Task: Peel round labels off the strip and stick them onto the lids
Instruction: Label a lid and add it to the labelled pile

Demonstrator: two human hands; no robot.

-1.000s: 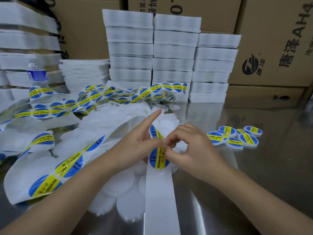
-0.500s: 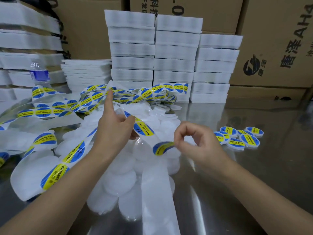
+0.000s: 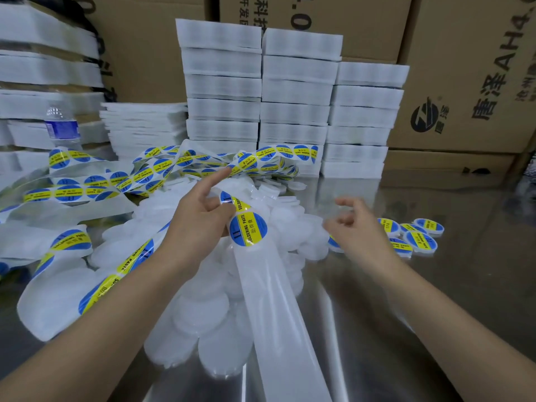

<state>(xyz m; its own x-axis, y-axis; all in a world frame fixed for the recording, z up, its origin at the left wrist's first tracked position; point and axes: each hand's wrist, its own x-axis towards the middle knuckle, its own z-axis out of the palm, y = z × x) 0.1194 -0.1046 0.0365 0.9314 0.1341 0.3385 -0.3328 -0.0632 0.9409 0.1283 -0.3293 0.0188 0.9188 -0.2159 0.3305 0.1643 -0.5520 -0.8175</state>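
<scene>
— Clutter on the left first: what is it?
— Flat white packs (image 3: pixel 43 68) piled high at the back, with a water bottle (image 3: pixel 61 127) with a blue band standing before them. The label strip (image 3: pixel 87 190) lies in tangled loops across the steel table (image 3: pixel 435 329), its round blue-and-yellow labels face up.
— And the person's left hand (image 3: pixel 200 224)?
— It is raised over the heap of plain white lids (image 3: pixel 203 317). Its thumb and curled lower fingers pinch the strip just beside the end label (image 3: pixel 248 229), which reads "SOLDERING PASTE". The forefinger sticks out straight, up and to the right.
— Below that label?
— Only bare backing (image 3: pixel 278 314), a pale band running down over the lids toward the near edge of the table.
— What stands behind the hands?
— Three columns (image 3: pixel 293 91) of the same white packs, with cardboard boxes (image 3: pixel 470 68) behind them and to the right.
— The right hand (image 3: pixel 356 227), then?
— It hovers apart from the strip, to the right of the heap. It is blurred, but the fingers look loosely curled, with nothing seen between them.
— And the lids that are done?
— A small cluster of labelled lids (image 3: pixel 417 236) lies flat on the table just beyond and to the right of that hand. The nearest one is partly hidden under it.
</scene>
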